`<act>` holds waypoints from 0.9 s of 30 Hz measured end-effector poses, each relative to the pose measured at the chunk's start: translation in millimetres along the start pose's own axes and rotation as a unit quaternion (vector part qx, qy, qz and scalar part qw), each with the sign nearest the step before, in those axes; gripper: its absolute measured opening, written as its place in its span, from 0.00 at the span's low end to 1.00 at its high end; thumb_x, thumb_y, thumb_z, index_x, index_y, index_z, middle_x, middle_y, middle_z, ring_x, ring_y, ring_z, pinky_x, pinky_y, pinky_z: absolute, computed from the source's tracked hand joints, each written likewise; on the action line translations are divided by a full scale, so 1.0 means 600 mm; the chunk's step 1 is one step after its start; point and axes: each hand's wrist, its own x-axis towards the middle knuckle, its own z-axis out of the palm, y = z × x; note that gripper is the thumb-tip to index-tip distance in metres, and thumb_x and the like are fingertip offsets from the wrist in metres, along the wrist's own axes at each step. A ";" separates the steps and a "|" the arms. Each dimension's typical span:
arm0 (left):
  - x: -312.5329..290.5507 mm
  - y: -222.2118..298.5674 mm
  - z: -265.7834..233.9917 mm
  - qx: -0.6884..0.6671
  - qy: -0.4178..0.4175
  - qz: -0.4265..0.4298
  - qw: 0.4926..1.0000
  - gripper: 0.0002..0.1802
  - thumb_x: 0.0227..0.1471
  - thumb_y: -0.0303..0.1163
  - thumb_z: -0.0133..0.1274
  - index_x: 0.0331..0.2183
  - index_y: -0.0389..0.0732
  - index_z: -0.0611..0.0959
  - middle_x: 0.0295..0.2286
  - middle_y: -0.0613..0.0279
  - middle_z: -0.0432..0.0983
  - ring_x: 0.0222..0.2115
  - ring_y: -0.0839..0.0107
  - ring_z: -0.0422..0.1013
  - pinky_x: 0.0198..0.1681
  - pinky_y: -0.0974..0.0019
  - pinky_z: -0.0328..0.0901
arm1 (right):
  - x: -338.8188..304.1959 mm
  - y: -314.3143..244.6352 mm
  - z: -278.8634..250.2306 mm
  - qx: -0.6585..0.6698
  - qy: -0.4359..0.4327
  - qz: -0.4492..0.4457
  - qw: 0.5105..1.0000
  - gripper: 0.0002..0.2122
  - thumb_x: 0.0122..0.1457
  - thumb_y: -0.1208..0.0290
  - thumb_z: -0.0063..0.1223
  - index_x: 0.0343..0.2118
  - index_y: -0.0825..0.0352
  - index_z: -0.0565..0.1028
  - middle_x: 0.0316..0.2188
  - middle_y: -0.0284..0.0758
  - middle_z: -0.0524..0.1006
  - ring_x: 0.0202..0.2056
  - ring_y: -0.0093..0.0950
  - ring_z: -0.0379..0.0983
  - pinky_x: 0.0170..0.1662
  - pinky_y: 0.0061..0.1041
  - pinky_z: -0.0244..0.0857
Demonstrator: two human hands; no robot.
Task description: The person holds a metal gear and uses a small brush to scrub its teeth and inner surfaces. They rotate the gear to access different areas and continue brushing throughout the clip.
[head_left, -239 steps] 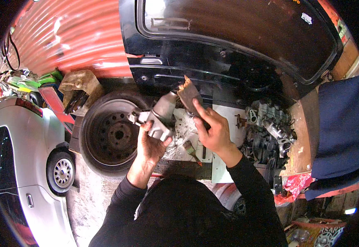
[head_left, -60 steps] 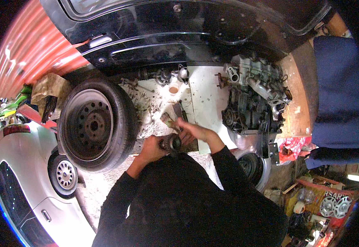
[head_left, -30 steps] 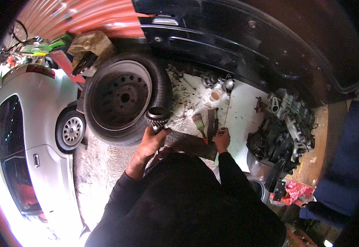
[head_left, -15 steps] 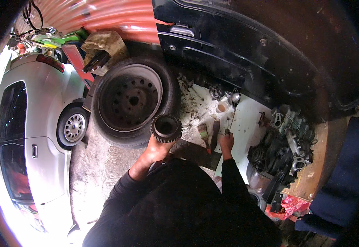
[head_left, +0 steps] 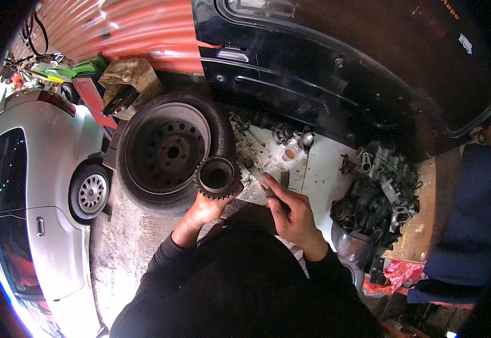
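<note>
A dark metal gear hub [head_left: 218, 174], with teeth around its rim and a round hollow in the middle, is in my left hand [head_left: 207, 207]. Its opening faces upward, and my fingers wrap its underside and are partly hidden. Just to the right, my right hand [head_left: 295, 217] has its index finger extended and its thumb bent in. A small greyish piece shows by those fingertips, too indistinct to name. Beyond the fingers stands an open tub of brownish liquid [head_left: 290, 152] on the white, dirt-speckled work surface [head_left: 317, 163].
A tyre on a steel wheel [head_left: 172, 147] lies behind the gear hub. A greasy engine assembly [head_left: 378, 194] stands at the right. A black vehicle panel [head_left: 313, 84] rises at the back, and a silver car [head_left: 54, 186] is at the left.
My right hand has come left and nearer, from over the white surface to beside the gear hub. The left hand still holds the hub. The whole view has shifted slightly.
</note>
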 end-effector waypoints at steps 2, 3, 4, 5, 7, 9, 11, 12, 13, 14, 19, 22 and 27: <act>0.000 -0.006 -0.003 0.030 -0.008 0.022 0.999 0.13 0.57 0.26 0.58 0.46 0.36 0.83 0.39 0.62 0.81 0.37 0.70 0.74 0.42 0.63 0.71 | -0.011 -0.035 -0.013 -0.040 -0.093 0.022 0.995 0.22 0.64 0.75 0.51 0.62 0.60 0.72 0.38 0.45 0.81 0.32 0.38 0.79 0.37 0.34 0.73; -0.002 -0.013 -0.005 0.042 -0.006 0.035 0.998 0.14 0.57 0.26 0.59 0.45 0.36 0.83 0.38 0.60 0.80 0.36 0.69 0.74 0.41 0.62 0.71 | -0.019 -0.047 -0.018 -0.057 -0.138 0.034 0.988 0.22 0.65 0.75 0.50 0.62 0.59 0.72 0.35 0.43 0.81 0.30 0.36 0.79 0.36 0.34 0.73; -0.003 -0.020 -0.008 0.079 -0.004 0.055 0.995 0.14 0.57 0.27 0.59 0.46 0.36 0.83 0.39 0.59 0.80 0.38 0.68 0.75 0.42 0.63 0.71 | -0.013 -0.037 -0.023 -0.032 -0.101 0.058 0.993 0.23 0.64 0.76 0.51 0.63 0.57 0.72 0.26 0.38 0.77 0.25 0.33 0.76 0.33 0.32 0.71; -0.004 -0.028 -0.009 0.115 -0.001 0.074 0.991 0.14 0.57 0.27 0.59 0.46 0.36 0.83 0.40 0.58 0.80 0.39 0.68 0.75 0.43 0.63 0.71 | 0.001 -0.021 -0.030 -0.069 -0.061 0.102 0.991 0.24 0.64 0.76 0.51 0.63 0.57 0.71 0.25 0.40 0.77 0.24 0.32 0.75 0.32 0.30 0.71; -0.005 -0.046 -0.009 0.138 0.020 0.139 0.980 0.15 0.56 0.28 0.60 0.46 0.37 0.83 0.43 0.56 0.80 0.43 0.65 0.75 0.48 0.61 0.70 | 0.014 -0.029 -0.038 -0.062 -0.032 0.036 0.997 0.24 0.63 0.76 0.52 0.63 0.56 0.71 0.25 0.41 0.77 0.22 0.32 0.74 0.30 0.30 0.70; -0.006 -0.051 -0.010 0.098 0.026 0.143 0.985 0.18 0.52 0.25 0.59 0.47 0.36 0.82 0.45 0.54 0.80 0.46 0.64 0.74 0.52 0.60 0.68 | 0.011 -0.070 -0.049 -0.076 -0.105 0.025 0.991 0.23 0.63 0.76 0.52 0.63 0.56 0.72 0.25 0.41 0.77 0.22 0.33 0.74 0.29 0.31 0.69; 0.000 -0.029 -0.009 0.000 0.013 0.086 0.996 0.22 0.46 0.19 0.57 0.47 0.33 0.80 0.47 0.53 0.78 0.49 0.66 0.73 0.56 0.62 0.66 | 0.013 -0.077 -0.054 -0.094 -0.133 0.016 0.987 0.23 0.63 0.75 0.53 0.63 0.55 0.72 0.25 0.41 0.77 0.22 0.34 0.73 0.29 0.31 0.68; 0.003 -0.018 -0.006 -0.012 0.018 0.075 0.997 0.23 0.46 0.18 0.58 0.47 0.33 0.80 0.46 0.53 0.79 0.48 0.66 0.73 0.55 0.62 0.67 | 0.027 -0.061 -0.055 -0.103 -0.101 -0.002 0.989 0.24 0.63 0.75 0.53 0.63 0.55 0.72 0.25 0.41 0.77 0.21 0.34 0.73 0.29 0.32 0.68; 0.007 -0.007 -0.003 -0.023 0.024 0.064 0.997 0.23 0.45 0.18 0.58 0.47 0.32 0.80 0.45 0.54 0.79 0.47 0.67 0.74 0.54 0.63 0.67 | 0.031 -0.065 -0.059 -0.112 -0.087 0.005 0.990 0.24 0.63 0.74 0.54 0.63 0.54 0.71 0.24 0.41 0.76 0.21 0.34 0.73 0.29 0.32 0.68; 0.009 0.003 -0.002 -0.035 0.029 0.053 0.998 0.23 0.45 0.18 0.59 0.47 0.32 0.80 0.45 0.54 0.79 0.46 0.68 0.74 0.53 0.63 0.68 | 0.036 -0.072 -0.062 -0.120 -0.071 0.015 0.990 0.25 0.63 0.74 0.55 0.63 0.54 0.71 0.24 0.41 0.75 0.21 0.34 0.73 0.28 0.32 0.68; 0.009 0.035 -0.006 0.005 -0.010 0.115 0.993 0.22 0.43 0.20 0.63 0.45 0.32 0.81 0.39 0.54 0.82 0.41 0.68 0.77 0.48 0.63 0.71 | 0.053 -0.113 -0.078 -0.138 -0.133 0.020 0.981 0.25 0.62 0.73 0.55 0.63 0.50 0.72 0.21 0.38 0.73 0.20 0.36 0.72 0.27 0.35 0.68; 0.008 0.046 -0.008 0.012 -0.017 0.106 0.994 0.22 0.43 0.21 0.64 0.44 0.31 0.82 0.39 0.52 0.83 0.40 0.68 0.78 0.47 0.63 0.71 | 0.053 -0.115 -0.079 -0.198 -0.178 0.026 0.963 0.26 0.61 0.71 0.56 0.63 0.46 0.72 0.20 0.37 0.72 0.19 0.37 0.71 0.26 0.36 0.68; 0.007 0.055 -0.010 0.037 0.038 0.132 0.990 0.20 0.43 0.23 0.65 0.42 0.32 0.83 0.38 0.52 0.83 0.37 0.65 0.79 0.44 0.63 0.72 | 0.062 -0.142 -0.063 -0.244 -0.230 0.023 0.942 0.25 0.60 0.77 0.55 0.62 0.56 0.73 0.29 0.42 0.81 0.23 0.34 0.77 0.28 0.34 0.70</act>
